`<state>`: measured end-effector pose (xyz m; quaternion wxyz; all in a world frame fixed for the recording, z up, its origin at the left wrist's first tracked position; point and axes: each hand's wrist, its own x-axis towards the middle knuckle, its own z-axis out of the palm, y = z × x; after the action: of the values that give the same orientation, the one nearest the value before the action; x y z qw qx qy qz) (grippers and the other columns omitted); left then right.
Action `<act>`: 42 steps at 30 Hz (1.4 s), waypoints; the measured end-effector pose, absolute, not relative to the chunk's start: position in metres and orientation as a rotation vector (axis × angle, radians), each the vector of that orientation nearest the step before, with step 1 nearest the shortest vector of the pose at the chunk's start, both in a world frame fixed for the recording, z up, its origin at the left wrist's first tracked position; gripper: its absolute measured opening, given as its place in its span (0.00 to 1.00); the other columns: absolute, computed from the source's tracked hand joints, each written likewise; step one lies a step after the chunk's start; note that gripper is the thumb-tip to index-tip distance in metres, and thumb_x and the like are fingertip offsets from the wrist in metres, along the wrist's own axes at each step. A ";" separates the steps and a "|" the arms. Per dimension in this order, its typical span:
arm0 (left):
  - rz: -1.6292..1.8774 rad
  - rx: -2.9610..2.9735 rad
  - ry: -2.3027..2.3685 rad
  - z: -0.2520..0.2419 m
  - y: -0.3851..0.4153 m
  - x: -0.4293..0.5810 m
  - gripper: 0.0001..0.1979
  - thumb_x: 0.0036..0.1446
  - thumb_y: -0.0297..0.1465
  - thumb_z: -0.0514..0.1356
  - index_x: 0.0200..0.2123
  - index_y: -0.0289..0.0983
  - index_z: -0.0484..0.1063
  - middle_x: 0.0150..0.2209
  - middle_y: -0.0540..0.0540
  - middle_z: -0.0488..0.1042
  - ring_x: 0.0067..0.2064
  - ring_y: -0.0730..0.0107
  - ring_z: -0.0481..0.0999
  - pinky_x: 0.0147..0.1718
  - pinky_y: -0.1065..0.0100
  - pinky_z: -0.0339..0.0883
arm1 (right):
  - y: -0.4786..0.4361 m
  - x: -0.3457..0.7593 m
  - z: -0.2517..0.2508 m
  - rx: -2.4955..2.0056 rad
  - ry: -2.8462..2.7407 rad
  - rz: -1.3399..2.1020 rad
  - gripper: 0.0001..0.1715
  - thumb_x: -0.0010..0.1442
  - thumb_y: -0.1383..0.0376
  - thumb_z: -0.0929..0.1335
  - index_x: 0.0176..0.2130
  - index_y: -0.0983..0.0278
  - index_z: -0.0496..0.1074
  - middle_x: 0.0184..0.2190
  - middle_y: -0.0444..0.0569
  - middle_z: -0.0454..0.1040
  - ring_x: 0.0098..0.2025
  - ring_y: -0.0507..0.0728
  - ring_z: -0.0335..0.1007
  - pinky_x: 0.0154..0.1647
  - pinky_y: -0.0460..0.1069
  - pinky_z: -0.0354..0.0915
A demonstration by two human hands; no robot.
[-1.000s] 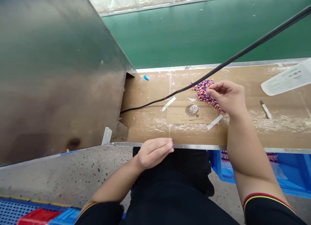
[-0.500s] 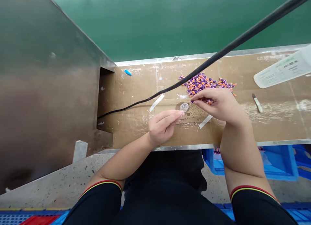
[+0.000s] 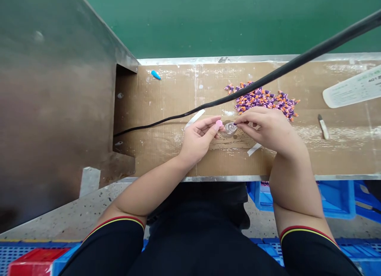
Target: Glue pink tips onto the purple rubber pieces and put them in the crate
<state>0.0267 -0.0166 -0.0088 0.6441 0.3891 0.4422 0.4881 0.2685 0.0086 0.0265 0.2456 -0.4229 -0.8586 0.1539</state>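
A small pink disc (image 3: 219, 123) sits at the left side of a clear, round dish (image 3: 230, 128), gripped between the thumb and forefinger of the left hand (image 3: 196, 140), with the other fingers curled behind it. At the dish's right side, the fingers of the right hand (image 3: 271, 127) are pinched together on a tiny purple piece (image 3: 235, 124), mostly hidden by the fingertips. As for progress, one piece is in hand, apart from the disc, and the two do not appear joined; many others lie loose in a purple-and-orange heap (image 3: 253, 99) just beyond the right hand, so most of the handling looks yet to be done, though no count of finished ones can be told. The dish rests on a wet patch of the cardboard-covered tabletop (image 3: 166, 97), between two strips of white tape (image 3: 195, 118). A black cable (image 3: 199, 108) crosses above, passing in front of part of the heap. Farther out are a small blue object (image 3: 155, 74) to the left, a pale-handled tool (image 3: 323, 127) and a whitish container (image 3: 351, 87) to the right, and a blue crate (image 3: 339, 200) below the near edge
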 end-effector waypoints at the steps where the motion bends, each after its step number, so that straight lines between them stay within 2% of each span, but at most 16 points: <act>1: 1.120 0.876 1.008 -0.009 -0.016 0.027 0.21 0.58 0.46 0.80 0.48 0.39 0.89 0.37 0.43 0.87 0.38 0.68 0.86 0.38 0.68 0.81 | 0.009 0.268 0.027 -1.158 -2.349 0.416 0.10 0.74 0.66 0.71 0.44 0.57 0.85 0.38 0.49 0.87 0.38 0.58 0.83 0.39 0.53 0.77; 6: 1.157 0.854 1.035 -0.011 -0.015 0.026 0.16 0.57 0.41 0.80 0.46 0.42 0.90 0.38 0.45 0.87 0.35 0.74 0.80 0.36 0.71 0.78 | 0.007 0.265 0.029 -1.197 -2.371 0.381 0.09 0.74 0.64 0.71 0.44 0.58 0.84 0.37 0.50 0.86 0.37 0.58 0.82 0.38 0.53 0.77; 9: 1.147 0.856 1.051 -0.011 -0.015 0.026 0.15 0.58 0.40 0.79 0.48 0.43 0.90 0.39 0.45 0.87 0.35 0.74 0.80 0.36 0.71 0.77 | 0.006 0.264 0.028 -1.175 -2.370 0.357 0.09 0.74 0.65 0.71 0.44 0.59 0.85 0.37 0.50 0.86 0.38 0.59 0.82 0.38 0.53 0.77; 14: 1.140 0.834 1.056 -0.011 -0.015 0.026 0.16 0.57 0.42 0.80 0.46 0.41 0.90 0.39 0.44 0.87 0.38 0.72 0.82 0.38 0.71 0.78 | 0.006 0.262 0.027 -1.159 -2.333 0.360 0.08 0.73 0.66 0.72 0.43 0.58 0.84 0.37 0.50 0.86 0.38 0.59 0.83 0.38 0.53 0.78; 19: 1.139 0.799 1.048 -0.010 -0.014 0.028 0.20 0.54 0.46 0.81 0.43 0.39 0.89 0.37 0.45 0.86 0.35 0.73 0.82 0.36 0.71 0.79 | -0.001 0.246 0.034 -1.116 -2.088 0.434 0.06 0.71 0.67 0.73 0.42 0.58 0.83 0.37 0.47 0.86 0.31 0.54 0.79 0.32 0.50 0.75; 23: 1.149 0.737 0.997 -0.005 -0.014 0.029 0.25 0.50 0.51 0.83 0.40 0.37 0.87 0.37 0.44 0.87 0.40 0.68 0.87 0.39 0.70 0.83 | -0.012 0.228 0.034 -1.073 -1.868 0.650 0.05 0.72 0.66 0.73 0.43 0.57 0.81 0.38 0.47 0.86 0.35 0.54 0.82 0.35 0.50 0.79; 27: 1.139 0.705 0.942 -0.003 -0.014 0.028 0.26 0.48 0.51 0.84 0.39 0.37 0.87 0.39 0.43 0.88 0.40 0.67 0.88 0.44 0.67 0.86 | -0.017 0.217 0.031 -1.096 -1.761 0.783 0.04 0.73 0.64 0.72 0.46 0.57 0.81 0.39 0.49 0.86 0.37 0.57 0.85 0.37 0.52 0.83; 31: 1.121 0.693 0.912 -0.005 -0.013 0.027 0.26 0.46 0.51 0.85 0.40 0.38 0.88 0.44 0.41 0.89 0.43 0.66 0.89 0.45 0.67 0.85 | -0.018 0.216 0.032 -1.125 -1.788 0.775 0.03 0.73 0.63 0.72 0.46 0.56 0.80 0.42 0.50 0.88 0.41 0.59 0.87 0.41 0.54 0.85; 37: 1.141 0.683 0.914 -0.006 -0.012 0.027 0.24 0.49 0.52 0.84 0.36 0.39 0.88 0.40 0.42 0.89 0.41 0.70 0.87 0.41 0.73 0.81 | -0.020 0.213 0.032 -1.085 -1.803 0.732 0.04 0.72 0.66 0.72 0.44 0.56 0.80 0.42 0.49 0.88 0.43 0.59 0.88 0.41 0.53 0.84; 42: 1.135 0.687 0.902 -0.007 -0.013 0.027 0.24 0.47 0.51 0.84 0.34 0.38 0.86 0.41 0.44 0.88 0.41 0.71 0.86 0.46 0.69 0.83 | -0.020 0.213 0.032 -1.060 -1.837 0.723 0.05 0.73 0.66 0.71 0.44 0.56 0.78 0.43 0.49 0.89 0.44 0.59 0.88 0.40 0.52 0.83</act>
<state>0.0273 -0.0131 -0.0074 0.6954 0.3077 0.4040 0.5085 0.2126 -0.0196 0.0319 0.4352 -0.4258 -0.7382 0.2903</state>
